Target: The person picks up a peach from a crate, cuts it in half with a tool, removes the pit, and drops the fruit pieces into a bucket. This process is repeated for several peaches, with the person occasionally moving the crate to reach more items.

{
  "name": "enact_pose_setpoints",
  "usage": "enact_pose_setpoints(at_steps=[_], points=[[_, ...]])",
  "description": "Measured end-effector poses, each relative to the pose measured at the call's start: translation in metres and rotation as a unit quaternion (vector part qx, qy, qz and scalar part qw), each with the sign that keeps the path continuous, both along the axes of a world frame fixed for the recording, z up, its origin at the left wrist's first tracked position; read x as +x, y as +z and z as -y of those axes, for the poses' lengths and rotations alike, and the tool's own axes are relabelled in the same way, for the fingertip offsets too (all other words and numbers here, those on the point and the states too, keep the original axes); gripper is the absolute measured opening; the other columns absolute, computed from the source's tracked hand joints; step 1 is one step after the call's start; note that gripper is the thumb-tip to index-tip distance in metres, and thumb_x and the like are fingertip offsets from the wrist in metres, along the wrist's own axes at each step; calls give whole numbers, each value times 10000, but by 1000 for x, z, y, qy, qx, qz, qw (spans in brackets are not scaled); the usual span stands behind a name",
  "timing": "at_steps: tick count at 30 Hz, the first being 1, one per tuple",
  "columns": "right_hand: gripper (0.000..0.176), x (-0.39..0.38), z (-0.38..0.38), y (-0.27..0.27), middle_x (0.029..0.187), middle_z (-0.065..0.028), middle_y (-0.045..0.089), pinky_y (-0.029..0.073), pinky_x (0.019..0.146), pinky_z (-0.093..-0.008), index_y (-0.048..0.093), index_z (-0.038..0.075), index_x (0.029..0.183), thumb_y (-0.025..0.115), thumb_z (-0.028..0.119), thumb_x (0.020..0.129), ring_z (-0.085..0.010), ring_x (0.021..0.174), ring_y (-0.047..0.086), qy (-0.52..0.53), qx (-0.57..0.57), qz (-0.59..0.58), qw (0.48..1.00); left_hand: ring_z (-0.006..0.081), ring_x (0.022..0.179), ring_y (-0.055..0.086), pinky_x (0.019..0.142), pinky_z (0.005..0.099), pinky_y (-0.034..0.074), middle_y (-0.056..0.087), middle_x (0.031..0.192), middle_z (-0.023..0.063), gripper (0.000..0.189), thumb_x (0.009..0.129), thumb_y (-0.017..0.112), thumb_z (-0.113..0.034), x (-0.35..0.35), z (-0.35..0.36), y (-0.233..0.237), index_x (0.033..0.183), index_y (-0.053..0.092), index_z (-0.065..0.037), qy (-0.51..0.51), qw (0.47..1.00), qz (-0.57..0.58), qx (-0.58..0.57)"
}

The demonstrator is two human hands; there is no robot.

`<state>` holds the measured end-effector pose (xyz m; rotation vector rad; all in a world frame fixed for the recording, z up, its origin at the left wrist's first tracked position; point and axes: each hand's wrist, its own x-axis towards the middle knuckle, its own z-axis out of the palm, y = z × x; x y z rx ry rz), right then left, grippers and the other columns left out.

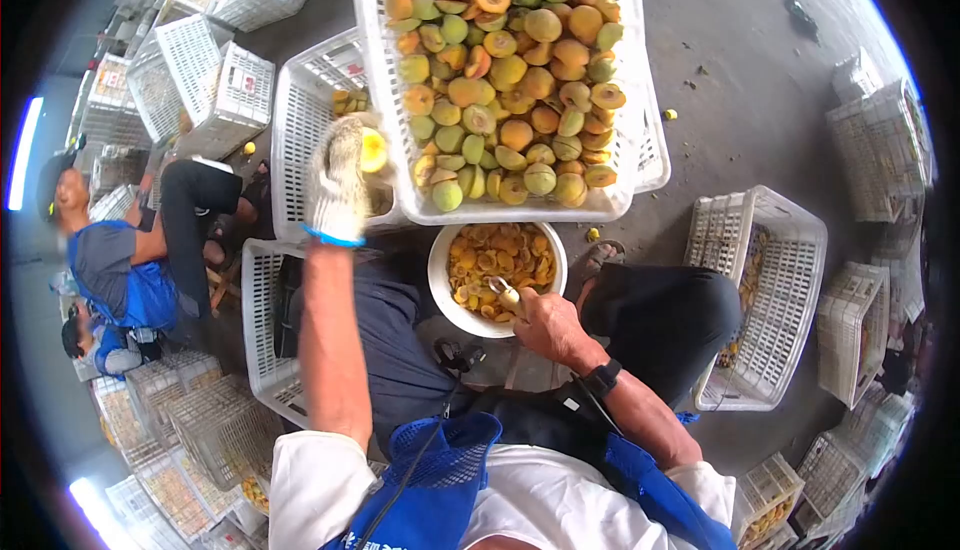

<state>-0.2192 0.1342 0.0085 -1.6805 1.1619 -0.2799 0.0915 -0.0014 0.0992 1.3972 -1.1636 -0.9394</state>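
Observation:
My left hand [340,178], in a white knitted glove with a blue cuff, is closed on a yellow fruit piece [373,151] over the left white crate [297,100]. Bare and wrapped round the handle of a small looped metal tool [507,295], my right hand [548,328] is at the right rim of a white bucket [437,288]. Cut fruit pieces [490,255] lie in the bucket. Beyond it, a large white crate [375,80] is heaped with green and orange fruit [510,75], several of them split.
Another white crate [800,300] stands to the right of my knee, and one [262,325] to the left. Stacked crates [880,150] line the right side. Two people in blue sit at the left, the nearer one [115,260] among more crates. Fruit lies on the floor [700,140].

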Motion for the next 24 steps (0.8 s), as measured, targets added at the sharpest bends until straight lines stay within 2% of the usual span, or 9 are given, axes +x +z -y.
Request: enact_pose_setpoints(at_steps=[1,2,3,8,11,15,19,23,24], points=[[260,-1,-3,-8,749,-297,653,545,708,-556,567,-10,893,711,205,879,-517,776,658,-5,-21,-70,997,308,982,742,846,418,598,757,1118,200,448,1070,585,-379,10,10,10,1281,666,7,52,961,270,13],[249,-4,-2,-2,742,-285,664,557,721,-572,575,-12,906,700,199,864,-506,777,680,-18,-23,-46,999,394,1069,723,911,457,569,731,1198,243,431,1029,646,-350,18,17,16,1293,670,-9,62,864,500,-8],[249,-5,0,5,742,-285,664,557,721,-572,575,-12,906,700,199,864,-506,777,680,-21,-25,-46,998,431,1060,705,905,477,568,718,1187,262,406,990,685,-314,11,19,29,1258,687,-9,88,815,571,57],[221,-11,10,11,739,-303,646,554,689,-538,565,-36,924,691,124,839,-504,779,684,-127,-32,-13,991,369,913,737,817,434,590,745,1068,189,276,911,768,-186,-77,38,16,1159,751,-66,-39,906,395,-146],[251,-23,12,11,797,-309,663,546,706,-570,545,-14,979,689,153,860,-534,822,668,-171,-7,26,985,390,908,730,776,469,595,721,1044,203,366,917,764,-284,-142,66,-7,1223,712,-91,-112,889,408,-178],[253,-34,10,17,795,-318,655,544,701,-560,555,-21,970,700,160,870,-535,818,664,-223,35,53,973,331,815,726,678,473,592,652,940,142,429,865,768,-398,-209,96,-8,1203,676,-151,-133,795,576,-136],[267,-41,10,15,790,-322,649,540,707,-567,564,-18,982,724,163,867,-543,827,649,-239,31,60,969,238,747,706,566,410,537,643,892,76,236,820,738,-280,-232,126,-44,1016,698,-156,-136,680,672,-260],[270,-46,15,26,773,-243,677,557,701,-487,594,-42,1049,707,130,874,-364,737,702,-278,35,131,951,253,734,699,581,415,543,635,866,85,165,857,722,-265,-226,127,-46,961,691,-142,-151,678,674,-251],[275,-48,19,29,768,-200,681,560,700,-453,603,-53,1070,698,121,879,-267,718,696,-308,44,198,930,270,736,694,601,418,551,632,854,91,176,866,731,-256,-220,123,-39,983,694,-130,-146,739,603,-264]])
